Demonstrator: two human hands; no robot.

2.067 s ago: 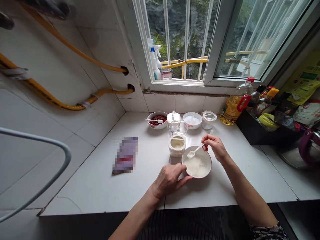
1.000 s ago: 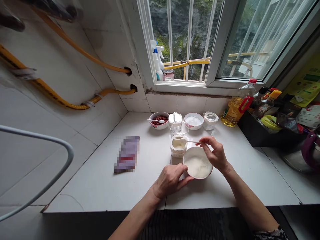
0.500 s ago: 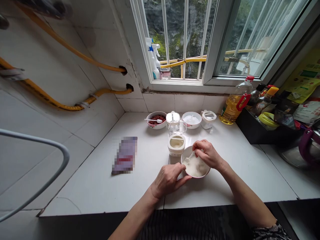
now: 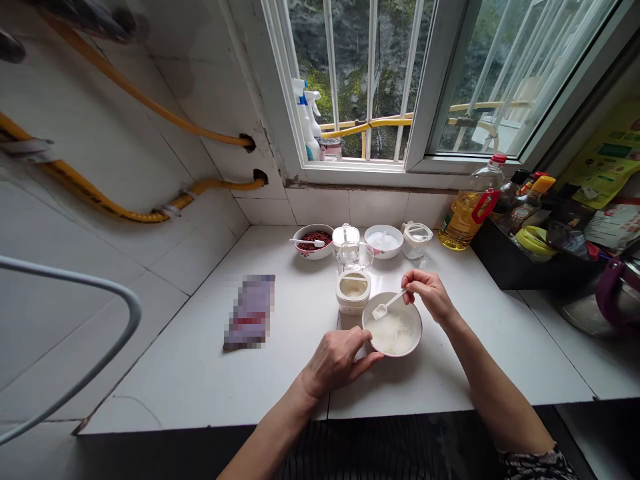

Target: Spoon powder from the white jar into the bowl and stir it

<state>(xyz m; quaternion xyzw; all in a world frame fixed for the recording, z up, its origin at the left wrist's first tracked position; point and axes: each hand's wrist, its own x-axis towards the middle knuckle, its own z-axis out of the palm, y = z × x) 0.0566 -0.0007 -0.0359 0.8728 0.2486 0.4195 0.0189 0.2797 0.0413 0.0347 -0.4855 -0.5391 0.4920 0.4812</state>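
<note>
A round bowl (image 4: pixel 394 340) of white powder or grains stands on the white counter near its front edge. My left hand (image 4: pixel 340 357) grips the bowl's left rim, thumb low on its side. Pinched in my right hand (image 4: pixel 425 291) is a small white spoon (image 4: pixel 389 305), its scoop over the left part of the bowl. Just behind and left of the bowl sits a white jar (image 4: pixel 353 293) with its clear lid (image 4: pixel 355 255) raised and pale contents inside.
Along the wall stand a bowl of red beans (image 4: pixel 314 250) with a spoon, a closed white jar (image 4: pixel 345 235), a bowl of white stuff (image 4: pixel 384 242), a glass jar (image 4: pixel 417 240) and an oil bottle (image 4: pixel 463 217). A black box (image 4: pixel 505 260) stands right; a blurred purple packet (image 4: pixel 251 312) lies left.
My right hand has moved up and to the right, and the spoon has risen from the white contents. My left hand stays at the bowl's rim.
</note>
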